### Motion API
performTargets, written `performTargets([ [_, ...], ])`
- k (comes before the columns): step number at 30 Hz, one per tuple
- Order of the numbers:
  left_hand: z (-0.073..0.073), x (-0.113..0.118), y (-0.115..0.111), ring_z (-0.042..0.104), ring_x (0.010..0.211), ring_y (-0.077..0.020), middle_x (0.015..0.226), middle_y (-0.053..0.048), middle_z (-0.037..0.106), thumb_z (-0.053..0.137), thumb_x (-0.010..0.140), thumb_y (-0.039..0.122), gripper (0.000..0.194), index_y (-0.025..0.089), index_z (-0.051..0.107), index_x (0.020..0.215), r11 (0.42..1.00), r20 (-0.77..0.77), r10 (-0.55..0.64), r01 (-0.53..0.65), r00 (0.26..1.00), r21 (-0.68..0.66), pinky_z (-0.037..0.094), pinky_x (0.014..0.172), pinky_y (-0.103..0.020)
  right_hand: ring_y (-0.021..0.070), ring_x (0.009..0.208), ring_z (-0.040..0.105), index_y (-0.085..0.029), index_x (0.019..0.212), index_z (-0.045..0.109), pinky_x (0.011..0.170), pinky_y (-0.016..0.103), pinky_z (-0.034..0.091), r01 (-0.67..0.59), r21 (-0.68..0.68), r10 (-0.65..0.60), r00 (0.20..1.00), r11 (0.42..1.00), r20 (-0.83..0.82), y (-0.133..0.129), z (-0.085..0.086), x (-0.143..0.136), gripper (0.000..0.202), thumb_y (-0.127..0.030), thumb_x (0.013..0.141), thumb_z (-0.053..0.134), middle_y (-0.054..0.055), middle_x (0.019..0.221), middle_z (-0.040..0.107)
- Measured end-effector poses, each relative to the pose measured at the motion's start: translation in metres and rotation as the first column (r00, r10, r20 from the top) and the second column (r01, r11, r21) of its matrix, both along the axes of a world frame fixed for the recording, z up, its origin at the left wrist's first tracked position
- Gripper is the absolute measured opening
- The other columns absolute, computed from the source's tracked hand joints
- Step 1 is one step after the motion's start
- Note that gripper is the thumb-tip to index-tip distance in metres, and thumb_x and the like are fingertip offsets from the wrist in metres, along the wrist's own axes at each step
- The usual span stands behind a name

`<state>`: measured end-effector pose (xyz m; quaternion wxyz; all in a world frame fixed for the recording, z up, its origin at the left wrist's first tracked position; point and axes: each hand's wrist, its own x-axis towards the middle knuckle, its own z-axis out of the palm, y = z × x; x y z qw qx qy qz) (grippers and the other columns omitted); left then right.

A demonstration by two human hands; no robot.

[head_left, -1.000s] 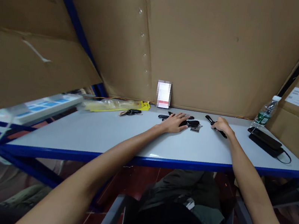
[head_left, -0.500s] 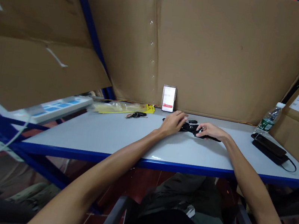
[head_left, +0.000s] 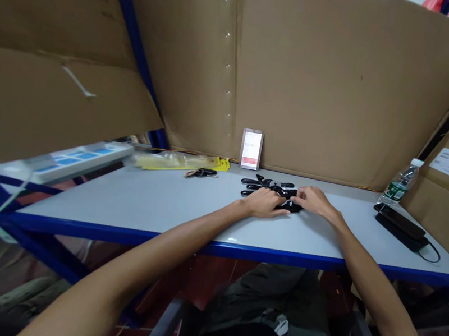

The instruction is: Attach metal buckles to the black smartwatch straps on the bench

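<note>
Several slim black items with rounded, handle-like ends lie side by side at the middle of the table; their exact kind is too small to make out. My left hand lies palm down over the nearer ones, its fingers stretched forward and its thumb out to the right. At their right end, my right hand has its fingers curled and pinched on one black item, partly hiding it. Left of the row, a small dark object with a tan cord sits by itself.
A phone leans upright against the cardboard wall. Yellow-edged clear plastic packets and a white power strip are on the left. A water bottle and a black case with a device on top are at right.
My left hand has come nearer and flattened over the black items, uncovering the ends of several. My right hand has shifted slightly away from me. The view has tilted a little.
</note>
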<state>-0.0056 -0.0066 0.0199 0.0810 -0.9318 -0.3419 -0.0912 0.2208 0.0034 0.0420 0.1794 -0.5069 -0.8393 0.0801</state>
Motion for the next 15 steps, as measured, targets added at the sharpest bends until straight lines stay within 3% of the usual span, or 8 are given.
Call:
performTargets([
  [3, 0.001, 0.002, -0.001, 0.069, 0.078, -0.0267, 0.093, -0.014, 0.075, 0.038, 0.103, 0.066, 0.062, 0.015, 0.073, 0.102, 1.000, 0.009, 0.004, -0.004, 1.000, -0.014, 0.046, 0.068, -0.034, 0.0154, 0.071, 0.060, -0.019, 0.084, 0.072, 0.061, 0.026, 0.032, -0.008, 0.038, 0.003, 0.991, 0.999, 0.134, -0.010, 0.000, -0.007, 0.019, -0.037, 0.090, 0.070, 0.005, 0.084, 0.074],
  [11, -0.001, 0.003, 0.001, 0.069, 0.075, -0.0251, 0.087, -0.014, 0.075, 0.040, 0.104, 0.063, 0.060, 0.016, 0.076, 0.089, 1.000, 0.020, 0.005, -0.005, 1.000, -0.006, 0.045, 0.068, -0.033, 0.0234, 0.086, 0.067, -0.016, 0.087, 0.075, 0.071, 0.030, 0.041, 0.007, 0.171, -0.059, 0.951, 0.985, 0.305, -0.036, 0.010, -0.027, 0.014, -0.023, 0.091, 0.063, 0.014, 0.101, 0.076],
  [15, -0.003, 0.002, 0.004, 0.069, 0.073, -0.0256, 0.083, -0.014, 0.075, 0.041, 0.103, 0.065, 0.062, 0.016, 0.076, 0.089, 1.000, 0.044, 0.008, -0.007, 0.999, -0.006, 0.044, 0.066, -0.033, 0.0248, 0.101, 0.065, -0.017, 0.092, 0.077, 0.084, 0.031, 0.042, -0.131, 0.183, 0.075, 0.956, 0.974, 0.285, -0.034, 0.006, -0.030, 0.022, -0.005, 0.084, 0.060, 0.013, 0.107, 0.075],
])
